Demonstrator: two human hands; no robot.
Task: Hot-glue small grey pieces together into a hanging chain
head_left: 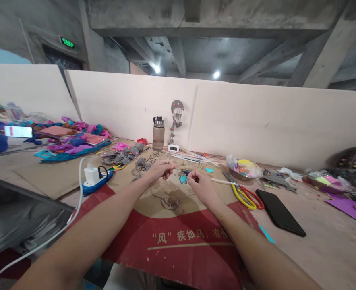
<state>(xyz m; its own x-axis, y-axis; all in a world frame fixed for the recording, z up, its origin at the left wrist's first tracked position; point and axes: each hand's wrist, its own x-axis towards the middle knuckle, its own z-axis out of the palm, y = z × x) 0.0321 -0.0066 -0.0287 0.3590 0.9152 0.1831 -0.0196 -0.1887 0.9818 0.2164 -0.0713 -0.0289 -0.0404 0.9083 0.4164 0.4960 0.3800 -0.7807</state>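
Observation:
My left hand (163, 168) is closed in a pinch above the cardboard, with what looks like a thin string at its fingertips. Close by on the right, my right hand (202, 184) is also pinched; what lies between its fingers is too small to make out. A turquoise star (183, 179) shows just left of the right fingertips, and I cannot tell whether it touches them. Beyond my right hand lies another turquoise cutout (209, 170). Below the hands, a loose tangle of greyish string (172, 204) rests on the red and tan cardboard (178, 262).
Yellow- and red-handled scissors (247, 197) and a black phone (280, 211) lie at right. Behind stand a bottle (158, 135), a small clock (173, 148) and a bowl of colourful pieces (245, 169). A blue power strip (98, 183) with a white cable sits left.

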